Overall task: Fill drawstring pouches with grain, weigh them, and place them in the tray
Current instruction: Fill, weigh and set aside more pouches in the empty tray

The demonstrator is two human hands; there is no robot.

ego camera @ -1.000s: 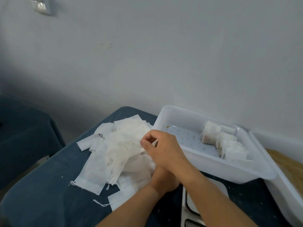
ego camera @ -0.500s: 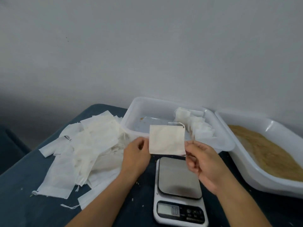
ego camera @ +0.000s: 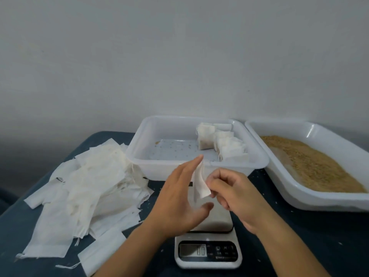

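Above the scale (ego camera: pixel 209 232), your right hand (ego camera: pixel 229 192) pinches the empty drawstring pouch (ego camera: pixel 200 181) while your left hand (ego camera: pixel 179 198), fingers straight, braces its far side, probably to spread the mouth for grain (ego camera: pixel 311 162) from the right tub.

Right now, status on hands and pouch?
Right hand pinches the empty pouch; left hand flat against it, fingers straight. Above the scale. Nothing in the way.
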